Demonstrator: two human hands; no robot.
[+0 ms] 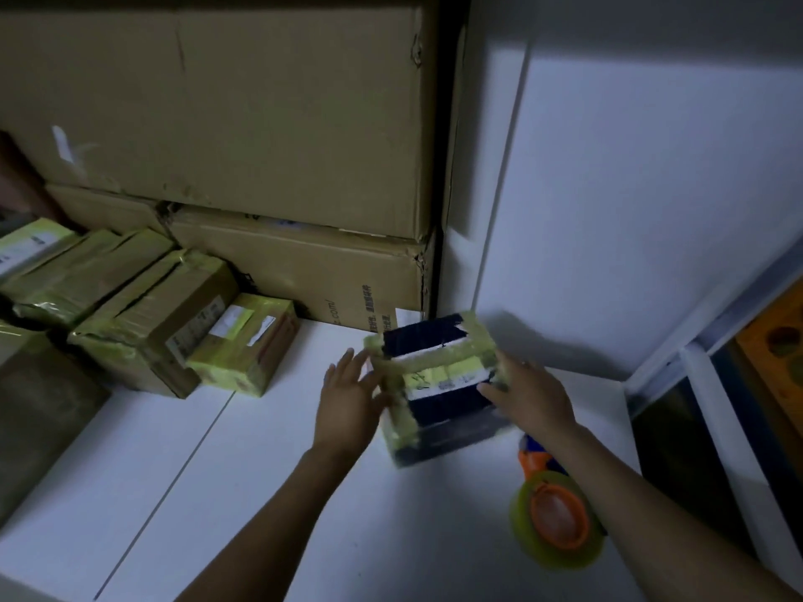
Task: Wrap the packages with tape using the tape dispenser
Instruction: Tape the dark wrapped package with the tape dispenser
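The white table stands before big stacked cartons. On it, the dark package sits between both hands. The left hand presses its side with straight fingers, and the right hand lies flat on its top edge. The tape dispenser rests under the right forearm. I think the tape should be rubbed down firmly along every edge.

Dim rm: white wall, white tabletop, stacked cartons at back
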